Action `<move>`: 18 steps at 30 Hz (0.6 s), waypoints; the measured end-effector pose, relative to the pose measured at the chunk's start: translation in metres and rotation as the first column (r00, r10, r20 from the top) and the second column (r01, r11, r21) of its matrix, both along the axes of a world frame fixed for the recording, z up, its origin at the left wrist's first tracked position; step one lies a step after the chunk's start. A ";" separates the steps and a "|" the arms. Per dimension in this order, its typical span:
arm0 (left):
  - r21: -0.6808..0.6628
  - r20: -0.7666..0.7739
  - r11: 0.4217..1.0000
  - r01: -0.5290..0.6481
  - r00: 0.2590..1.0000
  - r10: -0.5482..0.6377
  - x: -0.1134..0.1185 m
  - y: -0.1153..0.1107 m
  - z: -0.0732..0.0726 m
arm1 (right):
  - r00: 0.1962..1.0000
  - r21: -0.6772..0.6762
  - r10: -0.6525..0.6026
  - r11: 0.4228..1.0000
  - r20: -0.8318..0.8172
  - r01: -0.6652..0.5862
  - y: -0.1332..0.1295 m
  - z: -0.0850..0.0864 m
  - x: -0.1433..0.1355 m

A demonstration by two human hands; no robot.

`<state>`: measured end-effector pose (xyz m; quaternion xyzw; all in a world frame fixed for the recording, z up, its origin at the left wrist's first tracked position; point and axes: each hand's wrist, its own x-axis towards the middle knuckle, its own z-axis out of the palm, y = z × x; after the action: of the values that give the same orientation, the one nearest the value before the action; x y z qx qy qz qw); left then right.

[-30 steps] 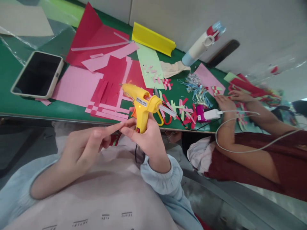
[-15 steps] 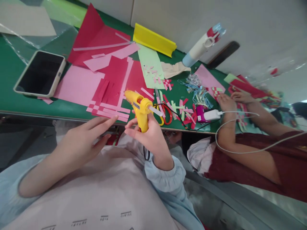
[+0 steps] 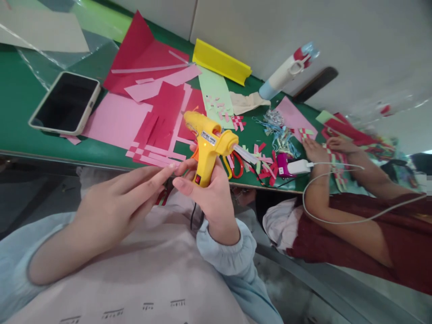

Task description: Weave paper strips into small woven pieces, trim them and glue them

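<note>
Head view: yellow plastic glue gun [image 3: 206,150] gripped by right hand [image 3: 218,193]; left hand [image 3: 116,200] outstretched; pink-red paper weave [image 3: 137,150] part-done, strip ends [image 3: 167,153] unwoven.

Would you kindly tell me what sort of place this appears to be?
Probably a shared craft workspace, perhaps a classroom: the right hand holds a yellow glue gun, cut paper strips lie on the green table, and another person's hand is over the same table.

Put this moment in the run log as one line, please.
right hand: grips yellow glue gun | left hand: fingers close to right hand, contact unclear | green table: phone, red and pink paper
</note>
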<state>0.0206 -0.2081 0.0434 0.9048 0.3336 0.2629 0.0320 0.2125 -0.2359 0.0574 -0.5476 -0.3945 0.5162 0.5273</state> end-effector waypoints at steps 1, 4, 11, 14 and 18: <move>0.017 -0.017 1.000 0.000 1.000 0.000 0.000 -0.001 0.001 | 1.000 -0.001 0.007 1.000 -0.006 -0.007 0.000 0.000 -0.001; 0.061 -0.044 0.998 -0.021 0.999 0.024 -0.001 -0.002 0.003 | 1.000 -0.014 0.010 1.000 -0.009 -0.010 0.001 -0.001 -0.003; 0.102 0.015 0.994 -0.026 1.000 0.025 0.005 -0.002 0.005 | 0.999 -0.021 0.009 1.000 -0.044 -0.009 0.000 0.001 -0.005; 0.077 0.020 0.997 -0.012 1.000 0.010 0.008 -0.001 0.007 | 0.998 -0.021 0.014 1.000 -0.057 -0.015 -0.001 0.004 -0.006; 0.090 0.030 0.996 -0.011 1.000 0.009 0.009 0.000 0.010 | 0.996 -0.035 0.030 0.999 -0.088 -0.033 -0.001 0.008 -0.010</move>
<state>0.0291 -0.2082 0.0531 0.8996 0.3253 0.2912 -0.0054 0.2028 -0.2374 0.0653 -0.5278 -0.3702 0.5548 0.5259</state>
